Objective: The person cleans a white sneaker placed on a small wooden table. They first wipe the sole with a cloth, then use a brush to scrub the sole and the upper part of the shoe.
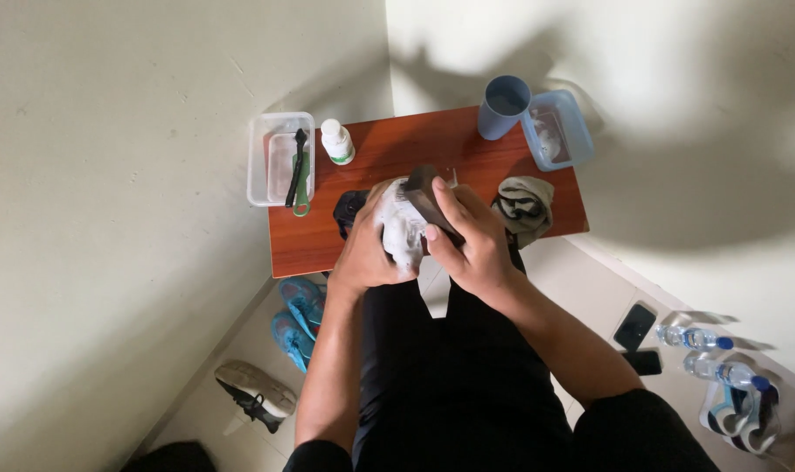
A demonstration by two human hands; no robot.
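1. While a seated person leans over a small reddish-brown wooden counter [371, 240] wedged into a corner of pale walls, the left hand [362, 253] cups a white shoe [402, 229], its fingers closed around the shoe's side.
2. The right hand [467, 245] grips a dark brush block [428, 199], fingers wrapped tight, with the block pressed against the shoe just above the counter's near edge.
3. On the counter's left end sits a clear plastic tub [259, 162] holding a black brush [296, 166]; a white bottle [336, 142] stands just beside it.
4. At the far right corner, a blue cup [502, 107] stands next to a blue-rimmed container [557, 129]; a crumpled grey cloth [523, 205] lies near the right edge.
5. On the tiled floor [590, 301], blue sandals [297, 319] and a sneaker [256, 395] lie at left; two phones [636, 336] and two water bottles [708, 354] lie at right, well apart from the counter.
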